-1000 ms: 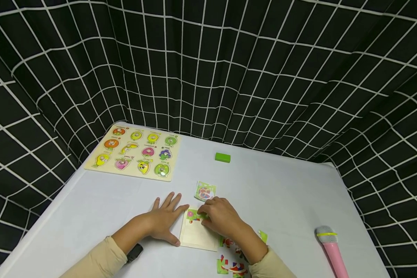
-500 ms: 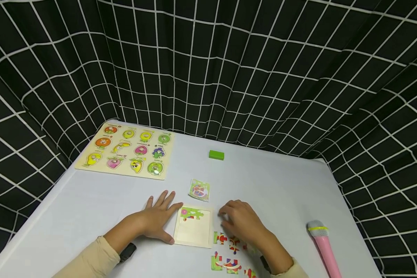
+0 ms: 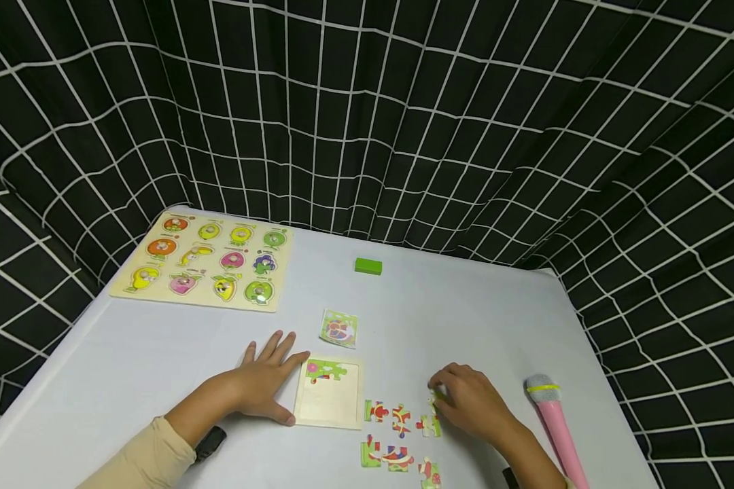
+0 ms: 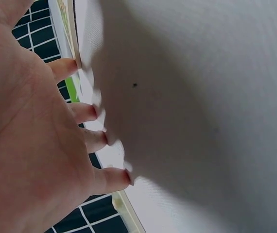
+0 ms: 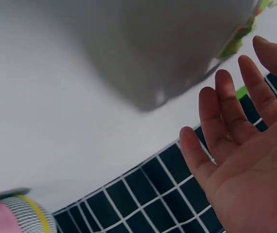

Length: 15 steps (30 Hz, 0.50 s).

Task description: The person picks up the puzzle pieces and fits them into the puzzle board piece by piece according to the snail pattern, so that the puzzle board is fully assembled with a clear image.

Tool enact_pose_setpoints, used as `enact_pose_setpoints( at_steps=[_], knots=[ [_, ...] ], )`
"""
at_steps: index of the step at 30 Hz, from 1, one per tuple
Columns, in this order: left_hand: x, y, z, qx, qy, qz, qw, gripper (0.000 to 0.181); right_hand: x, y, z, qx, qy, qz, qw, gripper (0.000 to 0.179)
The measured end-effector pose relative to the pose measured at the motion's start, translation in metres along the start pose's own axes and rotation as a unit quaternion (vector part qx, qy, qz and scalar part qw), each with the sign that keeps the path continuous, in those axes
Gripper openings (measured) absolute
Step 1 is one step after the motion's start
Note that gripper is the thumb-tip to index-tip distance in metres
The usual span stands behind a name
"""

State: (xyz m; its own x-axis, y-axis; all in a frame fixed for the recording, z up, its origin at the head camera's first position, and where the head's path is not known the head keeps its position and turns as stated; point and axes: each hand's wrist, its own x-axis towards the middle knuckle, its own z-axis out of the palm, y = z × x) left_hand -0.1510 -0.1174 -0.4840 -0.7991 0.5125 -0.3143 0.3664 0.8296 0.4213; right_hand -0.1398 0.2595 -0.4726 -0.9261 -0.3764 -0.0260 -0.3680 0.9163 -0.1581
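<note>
My left hand [image 3: 261,384] has its fingers spread, with thumb and index finger at the left edge of a square wooden puzzle tray [image 3: 330,413]. Joined green puzzle pieces [image 3: 335,371] fill the tray's upper left. Right of the tray lie several loose jigsaw pieces, among them a red-and-green piece [image 3: 376,411] and a green-and-white piece [image 3: 429,426]. My right hand [image 3: 474,405] is just over a green piece [image 3: 433,401], which its fingers partly cover. In the right wrist view a gap shows between the loosely bent fingers and a green piece [image 5: 232,47] on the table.
A small picture card [image 3: 339,329] lies beyond the tray, and a green block [image 3: 368,266] farther back. At the back left is a fruit peg board [image 3: 214,255]. A pink toy microphone [image 3: 556,428] lies at right. Dark grid-patterned curtain [image 3: 367,122] surrounds the table.
My right hand has left the tray and moved right to the loose pieces, while the left stays at the tray's edge. The head view has shifted, so everything sits farther left.
</note>
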Motion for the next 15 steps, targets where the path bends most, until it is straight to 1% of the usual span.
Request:
enact_pose_setpoints(
  at_steps=[2, 5, 15],
  knots=[
    [-0.0008, -0.0005, -0.0012, -0.004, -0.001, -0.001, 1.0, 0.106, -0.0013, 0.0004, 0.0006, 0.005, -0.003, 0.008, 0.9999, 0.022],
    [-0.001, -0.0009, -0.0023, -0.007, -0.004, -0.003, 1.0, 0.106, -0.002, 0.0011, 0.0019, 0.007, -0.006, 0.009, 0.9999, 0.024],
    [0.0007, -0.0021, -0.0011, 0.0, -0.009, -0.001, 1.0, 0.107, -0.0043, 0.0039, 0.0031, -0.002, -0.01, -0.005, 0.9999, 0.033]
  ],
)
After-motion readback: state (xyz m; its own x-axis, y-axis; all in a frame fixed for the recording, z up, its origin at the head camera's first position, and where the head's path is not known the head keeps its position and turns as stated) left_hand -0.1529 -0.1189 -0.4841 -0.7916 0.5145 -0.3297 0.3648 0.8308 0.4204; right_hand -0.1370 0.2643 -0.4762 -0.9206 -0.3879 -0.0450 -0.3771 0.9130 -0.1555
